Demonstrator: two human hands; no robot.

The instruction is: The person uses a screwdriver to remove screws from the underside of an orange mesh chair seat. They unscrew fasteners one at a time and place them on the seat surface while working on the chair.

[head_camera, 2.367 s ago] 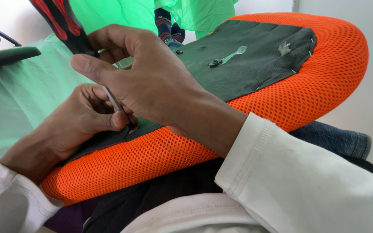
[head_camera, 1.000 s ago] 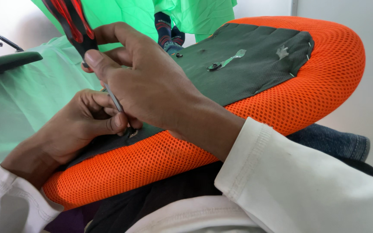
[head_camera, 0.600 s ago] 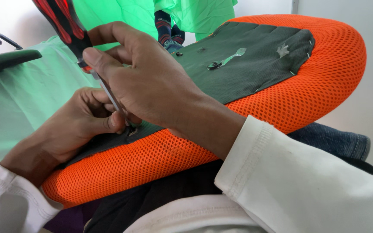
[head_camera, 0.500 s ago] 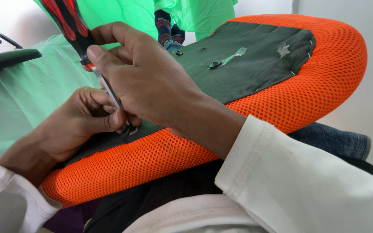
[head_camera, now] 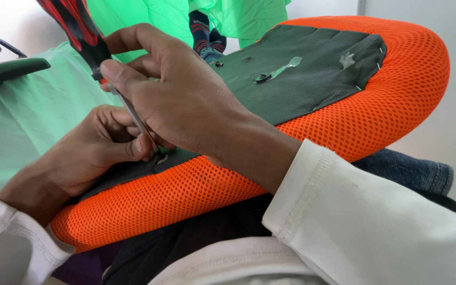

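Upper left, right hand (head_camera: pixel 186 100) fingers grip the rigid screwdriver (head_camera: pixel 88 47); left hand (head_camera: pixel 93 153) fingers pinch its slippery shaft.

Right hand (head_camera: pixel 186 100) around a red-and-black screwdriver (head_camera: pixel 88 47), left hand (head_camera: pixel 91 153) steadying its tip on orange mesh seat (head_camera: pixel 344 126).

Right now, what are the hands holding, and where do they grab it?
The right hand holds a screwdriver by the base of its red-and-black handle. The left hand pinches its metal shaft near the tip.
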